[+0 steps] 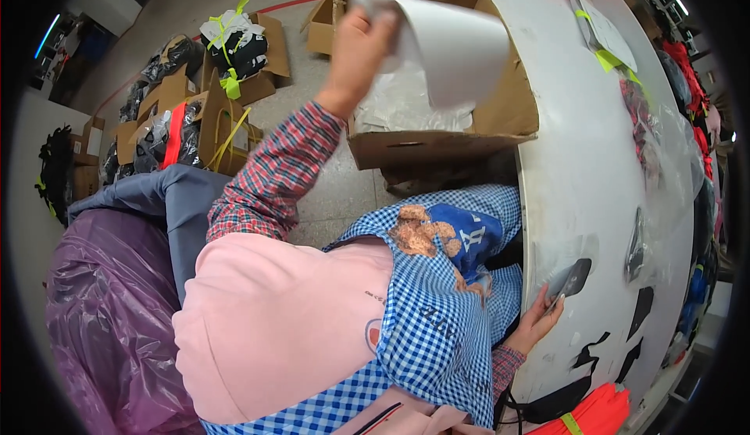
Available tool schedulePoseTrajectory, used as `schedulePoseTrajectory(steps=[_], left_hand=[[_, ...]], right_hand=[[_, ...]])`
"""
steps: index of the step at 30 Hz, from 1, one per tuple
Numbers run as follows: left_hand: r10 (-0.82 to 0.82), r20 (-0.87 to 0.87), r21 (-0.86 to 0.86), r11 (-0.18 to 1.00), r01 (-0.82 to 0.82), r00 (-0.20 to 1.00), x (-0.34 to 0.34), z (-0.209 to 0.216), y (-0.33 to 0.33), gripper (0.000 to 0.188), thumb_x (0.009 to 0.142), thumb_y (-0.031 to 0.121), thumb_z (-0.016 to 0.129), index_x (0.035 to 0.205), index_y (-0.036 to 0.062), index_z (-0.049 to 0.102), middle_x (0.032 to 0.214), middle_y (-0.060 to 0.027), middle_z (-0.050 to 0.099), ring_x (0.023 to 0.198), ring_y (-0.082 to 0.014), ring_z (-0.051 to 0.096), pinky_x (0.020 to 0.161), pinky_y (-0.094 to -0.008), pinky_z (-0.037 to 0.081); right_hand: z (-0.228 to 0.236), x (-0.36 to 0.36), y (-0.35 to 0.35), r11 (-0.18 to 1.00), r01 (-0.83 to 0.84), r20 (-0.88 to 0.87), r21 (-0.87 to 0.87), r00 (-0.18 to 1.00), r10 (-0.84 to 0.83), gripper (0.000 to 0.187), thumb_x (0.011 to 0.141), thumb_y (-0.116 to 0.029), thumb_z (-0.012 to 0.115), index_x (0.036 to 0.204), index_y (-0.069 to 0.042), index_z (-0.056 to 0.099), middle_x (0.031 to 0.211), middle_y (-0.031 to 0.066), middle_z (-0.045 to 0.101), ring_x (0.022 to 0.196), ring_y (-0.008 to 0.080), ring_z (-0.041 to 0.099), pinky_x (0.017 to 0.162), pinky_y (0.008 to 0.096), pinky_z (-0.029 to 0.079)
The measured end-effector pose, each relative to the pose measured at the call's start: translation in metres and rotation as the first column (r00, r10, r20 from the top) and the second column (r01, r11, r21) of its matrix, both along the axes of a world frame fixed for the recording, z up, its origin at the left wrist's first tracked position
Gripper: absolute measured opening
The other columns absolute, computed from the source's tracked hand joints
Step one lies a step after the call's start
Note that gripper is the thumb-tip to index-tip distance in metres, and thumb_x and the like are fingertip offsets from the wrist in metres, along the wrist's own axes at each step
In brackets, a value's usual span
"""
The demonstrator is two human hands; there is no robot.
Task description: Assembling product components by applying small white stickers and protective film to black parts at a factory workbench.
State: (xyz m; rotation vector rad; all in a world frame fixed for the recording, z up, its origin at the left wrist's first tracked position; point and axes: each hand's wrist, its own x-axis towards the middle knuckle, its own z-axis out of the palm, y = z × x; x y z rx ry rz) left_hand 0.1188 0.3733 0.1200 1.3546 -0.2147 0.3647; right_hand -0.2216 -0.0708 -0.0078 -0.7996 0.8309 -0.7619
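We are pinching a white sheet in our left hand over a cardboard box, our right hand gripping a dark phone at the white table edge.

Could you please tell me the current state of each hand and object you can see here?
Left hand: raised, grip closed on the sheet.
Large white paper sheet: curled, lifted over the box.
Brown cardboard box: open, flaps up, clear plastic bags inside.
Right hand: resting at the table edge, fingers on a small dark flat object.
White table: surface chipped, dark patches showing.
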Motion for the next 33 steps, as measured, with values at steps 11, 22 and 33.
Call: schedulePoseTrajectory(steps=[11, 22, 33], left_hand=[[-0.388, -0.4, -0.361, 0.899, 0.246, 0.83, -0.039, -0.009, -0.023, 0.024, 0.099, 0.015, 0.054, 0.12, 0.0033, 0.062, 0.108, -0.0063, 0.069, 0.095, -0.0147, 0.067, 0.082, -0.0295, 0.056], [-0.254, -0.021, 0.699, 0.688, 0.196, 0.967, -0.073, -0.018, -0.076, 0.021, 0.091, 0.005, 0.059, 0.111, 0.0006, 0.063, 0.085, -0.0201, 0.066, 0.077, -0.0275, 0.067, 0.068, -0.0338, 0.05], [-0.646, -0.027, 0.856, 0.38, 0.352, 0.763, -0.046, 0.032, -0.155, 0.028, 0.09, 0.005, 0.058, 0.117, 0.0005, 0.058, 0.091, -0.0271, 0.062, 0.081, -0.0421, 0.063, 0.072, -0.0413, 0.05]], right_hand=[[-0.003, 0.0, -0.002, 1.0, 0.005, 0.006, -0.005, 1.0, -0.005, 0.053, 0.093, -0.019, 0.063, 0.131, 0.011, 0.042, 0.128, 0.019, 0.04, 0.115, 0.0247, 0.048, 0.107, 0.0402, 0.048], [-0.01, -0.002, -0.004, 0.999, 0.003, 0.085, 0.047, 0.996, -0.007, 0.033, 0.095, -0.017, 0.06, 0.119, 0.006, 0.055, 0.118, 0.013, 0.058, 0.11, 0.0201, 0.056, 0.101, 0.0413, 0.052], [0.01, 0.002, 0.017, 0.997, 0.027, 0.122, 0.065, 0.992, -0.035, 0.027, 0.094, -0.016, 0.061, 0.112, 0.003, 0.059, 0.114, 0.0127, 0.061, 0.106, 0.0236, 0.06, 0.096, 0.043, 0.054]])
